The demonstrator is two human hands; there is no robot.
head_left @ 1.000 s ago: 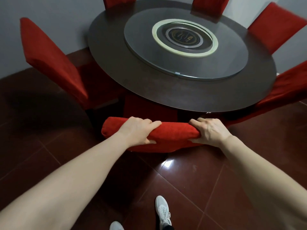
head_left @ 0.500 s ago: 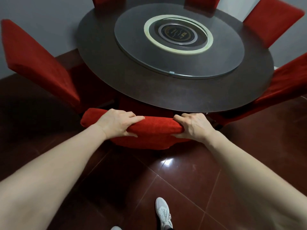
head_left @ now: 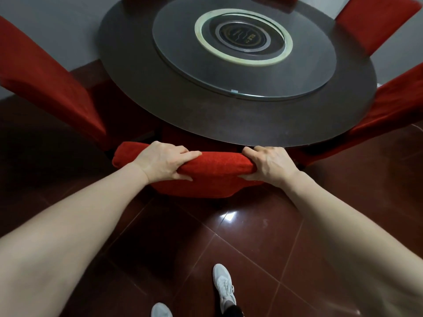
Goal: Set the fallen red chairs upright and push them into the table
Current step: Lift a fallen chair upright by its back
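From the head camera, looking down past my bare forearms, my left hand (head_left: 164,162) is grasping the top edge of the red chair (head_left: 219,167) in front of me. The fingers are curled over the far side of the backrest and the thumb is pressed along the near face. My right hand (head_left: 269,165) is grasping the same top edge at its right end, fingers wrapped over and thumb underneath on the near side. A stretch of red fabric shows between the two hands.

The chair stands upright with its backrest facing me. Its top edge sits just at the near rim of the round dark bench (head_left: 206,115), and I cannot tell whether the two touch. The seat is hidden beneath the bench top.

A large round glass turntable (head_left: 183,60) lies on the bench. A pale ring (head_left: 243,62) sits around a dark circular inset (head_left: 243,37) at its middle.

More red chairs stand around the bench. The left chair (head_left: 45,76) is upright with its tall back leaning out toward the frame edge. The right chair (head_left: 393,106) has its back close to the bench rim. Another chair back (head_left: 375,21) shows at the upper right.

The floor (head_left: 251,236) is glossy dark red tile and shows a bright glare spot. My right white sneaker (head_left: 223,284) is planted behind the chair, and the toe of my left sneaker (head_left: 161,311) shows at the bottom edge. A grey wall (head_left: 57,30) stands behind the bench.
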